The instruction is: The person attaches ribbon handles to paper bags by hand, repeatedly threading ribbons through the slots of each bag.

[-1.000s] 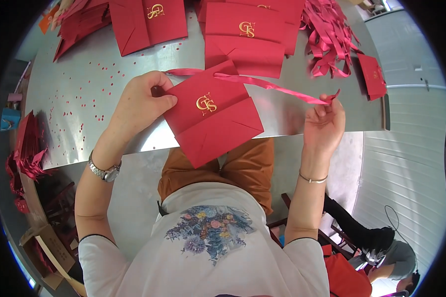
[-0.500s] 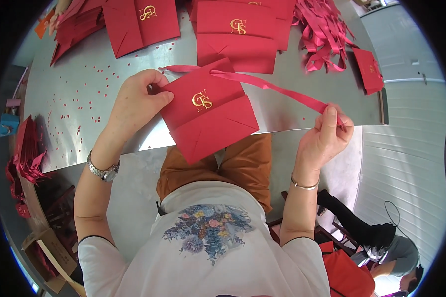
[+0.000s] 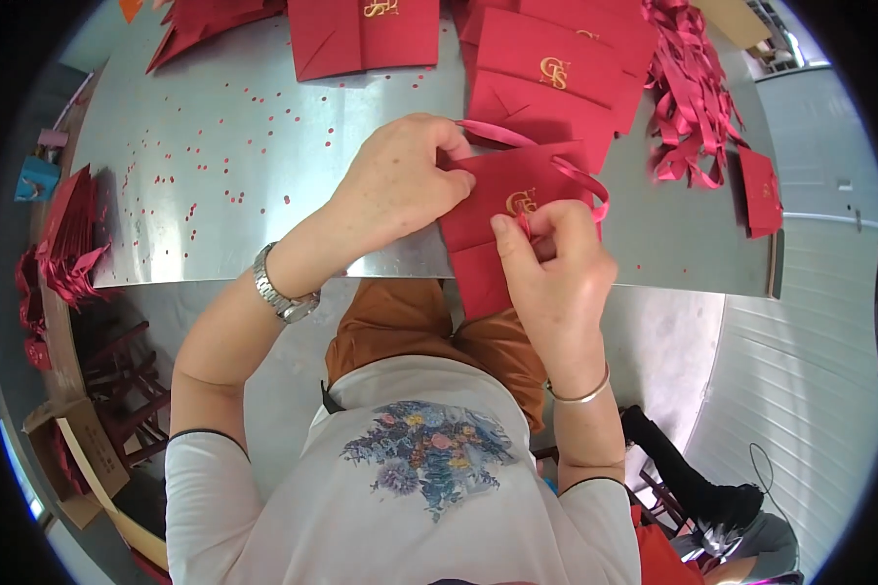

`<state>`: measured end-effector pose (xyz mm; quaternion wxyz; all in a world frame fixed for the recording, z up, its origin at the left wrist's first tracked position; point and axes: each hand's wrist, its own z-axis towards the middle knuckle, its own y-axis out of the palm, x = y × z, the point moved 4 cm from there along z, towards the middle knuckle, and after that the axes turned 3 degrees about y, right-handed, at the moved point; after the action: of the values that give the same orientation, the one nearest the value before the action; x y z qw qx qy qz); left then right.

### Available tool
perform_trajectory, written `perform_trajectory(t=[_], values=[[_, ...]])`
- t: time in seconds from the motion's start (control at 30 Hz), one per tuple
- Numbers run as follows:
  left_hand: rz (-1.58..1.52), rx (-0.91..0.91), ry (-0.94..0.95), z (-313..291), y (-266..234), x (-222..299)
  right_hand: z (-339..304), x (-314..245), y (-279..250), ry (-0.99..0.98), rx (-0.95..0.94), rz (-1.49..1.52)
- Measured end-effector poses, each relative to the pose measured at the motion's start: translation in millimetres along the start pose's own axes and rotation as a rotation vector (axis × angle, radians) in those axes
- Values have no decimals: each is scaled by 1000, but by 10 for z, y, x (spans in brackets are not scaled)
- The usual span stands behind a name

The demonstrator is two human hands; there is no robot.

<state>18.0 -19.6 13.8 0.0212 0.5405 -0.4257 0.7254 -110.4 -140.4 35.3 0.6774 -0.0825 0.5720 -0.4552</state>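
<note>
A flat red paper gift bag (image 3: 480, 278) with a gold emblem lies tilted at the near edge of the table, partly overhanging it. My left hand (image 3: 400, 180) pinches its upper left edge between thumb and fingers. A red ribbon (image 3: 598, 195) passes through the bag's top; one part loops out on the right and another runs out behind the bag toward the left. My right hand (image 3: 561, 278) is closed, pinching the ribbon's end between thumb and forefinger in front of the emblem. My right fingers hide much of the bag's right side.
On the metal table (image 3: 380, 107), several flat red bags (image 3: 546, 88) lie beyond my hands. A heap of red ribbons (image 3: 693, 97) and a small bag (image 3: 759, 190) are at right. Red paper dots are scattered left. A cardboard box (image 3: 93, 453) and another person (image 3: 751, 531) are below.
My right hand has brought the ribbon's end from far right to the bag's front, so the ribbon now loops. My left hand still grips the bag. The view has shifted.
</note>
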Motion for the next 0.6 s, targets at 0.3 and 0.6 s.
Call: perform_trajectory(t=[0.3, 0.6], values=[[-346, -197, -42, 17, -34, -16, 10, 17, 95, -96, -23, -129], [-682, -254, -234, 23, 59, -14, 330, -129, 186, -343, -49, -899]])
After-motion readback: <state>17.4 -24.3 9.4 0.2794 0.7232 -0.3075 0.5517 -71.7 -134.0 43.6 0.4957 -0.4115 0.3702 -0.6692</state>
